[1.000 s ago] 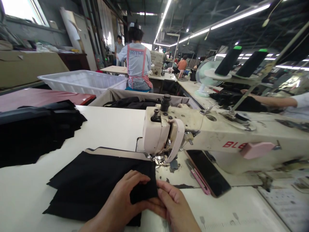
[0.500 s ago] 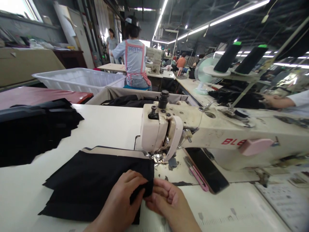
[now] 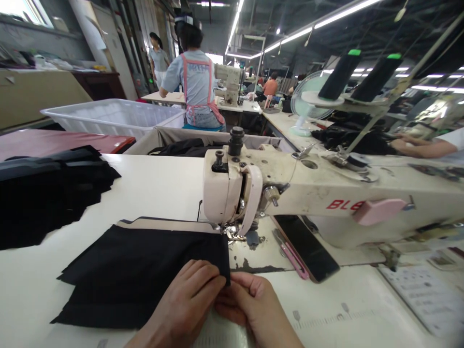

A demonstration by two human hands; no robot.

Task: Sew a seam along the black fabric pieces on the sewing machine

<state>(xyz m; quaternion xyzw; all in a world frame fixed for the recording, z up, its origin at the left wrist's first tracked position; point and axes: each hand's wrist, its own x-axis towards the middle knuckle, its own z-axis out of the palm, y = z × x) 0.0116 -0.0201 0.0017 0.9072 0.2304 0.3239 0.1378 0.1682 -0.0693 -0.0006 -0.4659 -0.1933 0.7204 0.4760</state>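
- I am seeing two hands at work: my left hand (image 3: 184, 302) and right hand (image 3: 253, 307) are meeting just in front of the sewing machine (image 3: 275, 193), fingers pinched together on the near right corner of one black fabric piece (image 3: 145, 270).
- The fabric is lying flat, left of the machine's needle.
- One phone (image 3: 308, 247) and one pink tool (image 3: 290, 251) are resting under the machine's arm.
- Two black thread cones (image 3: 340, 75) are standing behind the machine.
- Red letters "BLE" are showing on the machine.

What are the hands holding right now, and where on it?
Both hands, left and right, pinch the black fabric at its near right corner, just in front of the sewing machine.
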